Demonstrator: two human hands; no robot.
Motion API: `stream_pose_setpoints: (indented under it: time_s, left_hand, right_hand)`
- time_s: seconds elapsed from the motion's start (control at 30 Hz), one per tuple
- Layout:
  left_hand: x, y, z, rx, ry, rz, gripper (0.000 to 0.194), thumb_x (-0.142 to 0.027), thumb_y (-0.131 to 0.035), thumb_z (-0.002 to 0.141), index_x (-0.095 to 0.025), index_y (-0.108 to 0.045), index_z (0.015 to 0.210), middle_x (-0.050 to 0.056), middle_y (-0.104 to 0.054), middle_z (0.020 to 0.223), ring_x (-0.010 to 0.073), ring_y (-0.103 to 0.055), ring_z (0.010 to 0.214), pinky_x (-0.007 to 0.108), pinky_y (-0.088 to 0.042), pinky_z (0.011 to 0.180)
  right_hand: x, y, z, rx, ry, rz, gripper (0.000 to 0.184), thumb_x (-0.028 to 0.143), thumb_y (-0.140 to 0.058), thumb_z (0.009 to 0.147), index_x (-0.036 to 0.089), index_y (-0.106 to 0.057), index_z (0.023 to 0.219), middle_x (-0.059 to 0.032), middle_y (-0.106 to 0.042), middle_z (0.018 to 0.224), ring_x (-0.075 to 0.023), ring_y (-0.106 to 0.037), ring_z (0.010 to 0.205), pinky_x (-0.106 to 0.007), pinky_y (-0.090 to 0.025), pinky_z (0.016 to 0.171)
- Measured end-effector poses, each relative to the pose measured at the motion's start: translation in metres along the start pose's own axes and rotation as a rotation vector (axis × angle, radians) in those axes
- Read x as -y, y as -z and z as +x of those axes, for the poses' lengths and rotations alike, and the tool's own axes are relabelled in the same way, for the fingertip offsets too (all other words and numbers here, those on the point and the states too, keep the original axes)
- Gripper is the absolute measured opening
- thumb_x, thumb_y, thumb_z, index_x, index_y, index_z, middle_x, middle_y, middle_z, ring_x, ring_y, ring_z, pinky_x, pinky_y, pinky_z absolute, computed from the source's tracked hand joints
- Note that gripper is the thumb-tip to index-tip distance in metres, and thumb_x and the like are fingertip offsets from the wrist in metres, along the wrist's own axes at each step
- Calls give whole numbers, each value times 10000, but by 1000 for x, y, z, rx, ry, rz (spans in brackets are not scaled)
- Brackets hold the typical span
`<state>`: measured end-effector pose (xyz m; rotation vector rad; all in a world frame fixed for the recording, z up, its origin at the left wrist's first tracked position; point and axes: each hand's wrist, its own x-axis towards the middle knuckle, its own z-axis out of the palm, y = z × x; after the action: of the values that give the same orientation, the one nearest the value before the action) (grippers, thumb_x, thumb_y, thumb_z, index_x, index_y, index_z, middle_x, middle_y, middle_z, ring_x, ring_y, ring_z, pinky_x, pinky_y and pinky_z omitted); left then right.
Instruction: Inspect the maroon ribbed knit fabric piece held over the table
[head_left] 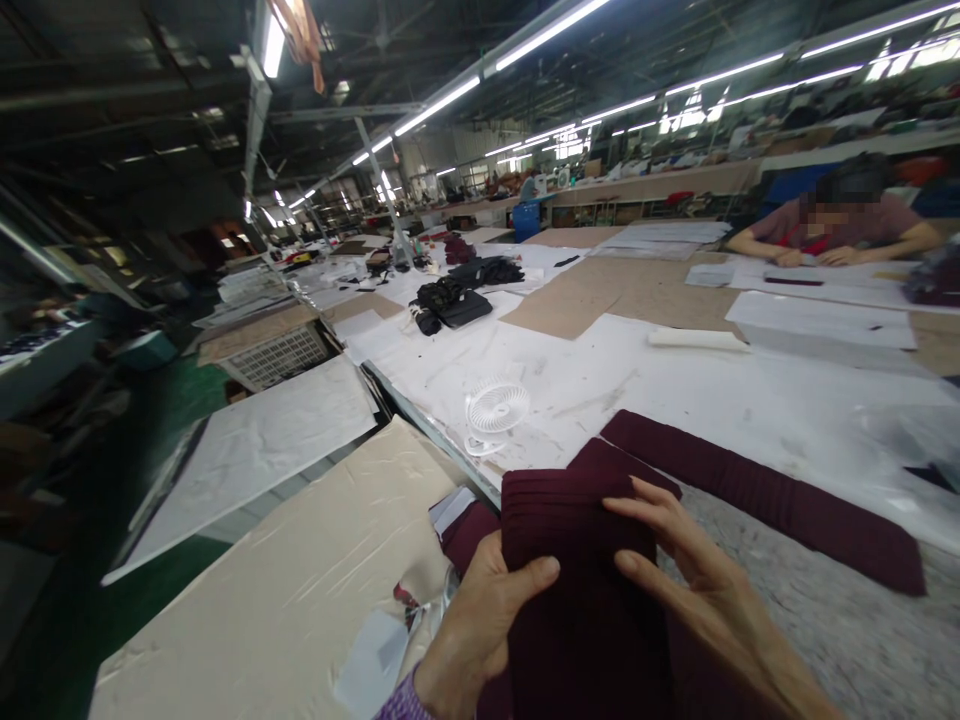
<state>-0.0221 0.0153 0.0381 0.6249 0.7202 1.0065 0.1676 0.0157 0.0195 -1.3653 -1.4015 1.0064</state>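
A thick stack of dark maroon fabric pieces [581, 590] is held up at the lower middle, its layered top edge facing away from me. My left hand [480, 610] is closed around its left side, thumb lying on the front. On the right side, my right hand [690, 560] grips the stack with thumb and fingers, the fingertips near the layered top edge. Behind it, a long maroon strip stack [765, 500] lies on the table, with another maroon piece [615, 465] beside it, partly hidden. More maroon fabric [469, 535] with greyish pieces sits left of my hands.
A small white fan [499, 408] stands on the white-covered table [570, 375]. Dark clothing [450, 305] is heaped farther back. A cream-covered surface [300, 570] lies to my left, past a gap. A person [840, 215] sits working across the table at right.
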Motion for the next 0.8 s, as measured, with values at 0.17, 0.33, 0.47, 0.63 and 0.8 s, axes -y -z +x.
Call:
stream_pose_setpoints:
  time_s: [0.17, 0.33, 0.47, 0.63, 0.8]
  left_hand:
    - [1, 2, 3, -32, -24, -24, 287, -111, -719, 701, -171, -700, 981, 72, -758, 895, 226, -686, 904, 381, -478, 907]
    - [-1, 3, 4, -53, -40, -39, 262, -122, -737, 680, -142, -699, 939, 87, -757, 879, 227, -692, 862, 381, -484, 890]
    - [0, 5, 3, -55, -39, -42, 284, -125, -744, 668, -126, -691, 946, 94, -756, 880, 217, -695, 801, 373, -506, 845]
    - [0, 6, 3, -43, -45, -38, 314, -113, -752, 652, -131, -688, 958, 97, -755, 904, 224, -695, 816, 369, -512, 834]
    - [0, 5, 4, -53, -38, -44, 321, -112, -750, 653, -130, -691, 967, 96, -756, 902, 238, -699, 835, 374, -518, 841]
  right_hand:
    - [2, -1, -3, 118, -128, 312, 226, 403, -694, 748, 304, -688, 952, -37, -530, 1333, -282, -580, 1131, -381, -525, 893]
    - [6, -9, -10, 259, -365, 529, 211, 404, -670, 778, 349, -712, 977, 0, -743, 1013, -266, -690, 922, -378, -579, 783]
    - [10, -16, -11, 217, -441, 615, 207, 414, -713, 734, 366, -727, 935, 20, -761, 957, -263, -708, 871, -363, -595, 743]
    - [12, -18, -10, 193, -438, 626, 190, 387, -734, 722, 357, -729, 910, 26, -765, 931, -246, -713, 859, -336, -596, 742]
    - [15, -20, -7, 179, -402, 584, 212, 391, -747, 702, 322, -725, 901, 12, -769, 887, -249, -714, 838, -310, -604, 668]
